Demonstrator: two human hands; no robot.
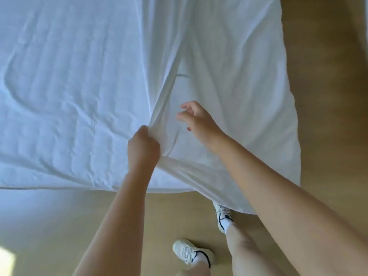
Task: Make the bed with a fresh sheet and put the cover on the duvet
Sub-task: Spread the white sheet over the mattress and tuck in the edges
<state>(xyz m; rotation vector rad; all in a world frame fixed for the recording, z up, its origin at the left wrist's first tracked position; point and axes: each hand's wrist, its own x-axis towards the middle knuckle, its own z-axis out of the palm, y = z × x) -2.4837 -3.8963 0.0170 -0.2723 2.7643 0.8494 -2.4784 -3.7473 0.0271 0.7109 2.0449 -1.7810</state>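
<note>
White bedding fills the upper part of the head view. On the left lies a flat, lightly creased white sheet (59,96) over the bed. My left hand (143,148) is shut on a bunched fold of a white cover (165,92), lifting its edge into a taut ridge that runs up and away. Under that lifted layer lies more white fabric (229,76), spread to the bed's right corner. My right hand (196,119) hovers just right of the ridge, fingers apart and curled, holding nothing.
The bed's near edge (59,188) runs across the middle of the view, with white fabric hanging over the right corner (239,204). Tan floor (79,226) lies below and to the right. My two white trainers (191,252) stand close to the bed's edge.
</note>
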